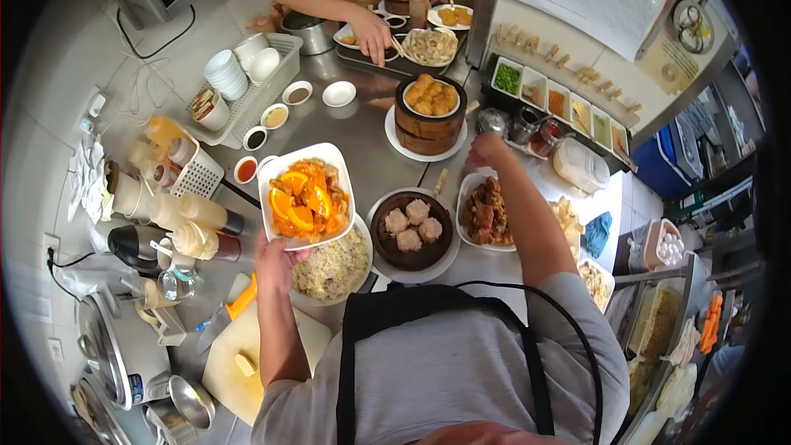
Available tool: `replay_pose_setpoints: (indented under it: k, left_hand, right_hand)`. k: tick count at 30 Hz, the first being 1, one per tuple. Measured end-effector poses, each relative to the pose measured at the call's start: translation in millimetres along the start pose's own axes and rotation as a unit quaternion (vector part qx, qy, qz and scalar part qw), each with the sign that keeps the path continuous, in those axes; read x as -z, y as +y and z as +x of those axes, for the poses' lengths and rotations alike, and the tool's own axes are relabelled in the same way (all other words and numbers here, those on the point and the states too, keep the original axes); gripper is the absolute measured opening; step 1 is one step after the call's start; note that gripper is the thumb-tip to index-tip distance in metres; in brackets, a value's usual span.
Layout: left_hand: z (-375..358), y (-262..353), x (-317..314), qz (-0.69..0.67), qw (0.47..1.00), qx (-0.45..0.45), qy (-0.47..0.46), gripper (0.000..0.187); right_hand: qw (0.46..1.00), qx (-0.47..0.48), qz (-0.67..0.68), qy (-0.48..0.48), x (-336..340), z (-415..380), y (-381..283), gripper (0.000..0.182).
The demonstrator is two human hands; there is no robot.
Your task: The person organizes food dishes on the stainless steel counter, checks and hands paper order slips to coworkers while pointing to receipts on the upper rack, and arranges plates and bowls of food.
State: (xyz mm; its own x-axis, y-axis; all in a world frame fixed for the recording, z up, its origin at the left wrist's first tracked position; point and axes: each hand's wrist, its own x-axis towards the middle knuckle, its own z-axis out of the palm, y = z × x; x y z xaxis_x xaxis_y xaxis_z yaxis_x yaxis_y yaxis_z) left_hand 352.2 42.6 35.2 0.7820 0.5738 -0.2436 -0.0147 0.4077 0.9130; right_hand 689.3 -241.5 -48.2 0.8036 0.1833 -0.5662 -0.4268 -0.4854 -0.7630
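Note:
My left hand grips the near edge of a white square dish. It holds sauced fried pieces with orange slices on top. Below and beside that dish sits a plate of fried rice. My right hand is curled beside a glass-lidded jar, past a white dish of browned meat; what its fingers hold, if anything, is hidden. Between my arms, a dark round steamer holds several dumplings. A stacked wooden steamer with fried golden pieces stands farther back.
A co-worker's hand reaches over a tray with a noodle plate. Small sauce cups stand at left, near squeeze bottles. A knife with an orange handle lies by a cutting board. Garnish containers line the right.

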Motion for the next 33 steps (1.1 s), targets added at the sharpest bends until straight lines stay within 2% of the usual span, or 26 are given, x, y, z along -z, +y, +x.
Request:
replay_pose_setpoints:
  k: [2, 5, 10, 15, 20, 26, 33]
  left_hand:
    - [-6, 2, 3, 0.0, 1.0, 0.002, 0.003, 0.039]
    - [-8, -2, 11, -0.018, 1.0, -0.001, 0.021, 0.039]
    - [-8, 0, 19, -0.031, 0.999, 0.004, 0.027, 0.038]
    - [0, 1, 22, -0.024, 0.999, 0.007, 0.035, 0.037]
    - [7, 2, 23, -0.032, 0.999, 0.002, 0.044, 0.043]
    - [9, 6, 28, -0.025, 0.999, 0.006, 0.019, 0.035]
    - [6, 3, 30, -0.036, 0.998, 0.006, 0.049, 0.035]
  right_hand:
    - [0.999, -0.051, 0.007, 0.019, -19, 20, -4, 0.016]
    - [0.995, -0.069, 0.075, 0.002, -30, 33, -5, 0.02]
    - [0.993, -0.097, 0.064, -0.021, -30, 37, -6, 0.016]
    - [0.996, -0.072, 0.043, -0.028, -36, 33, -14, 0.016]
    - [0.992, -0.079, 0.094, -0.025, -50, 36, -16, 0.012]
    - [0.987, -0.08, 0.142, -0.001, -63, 50, -18, 0.014]
    - [0.982, -0.077, 0.172, 0.018, -79, 62, -27, 0.017]
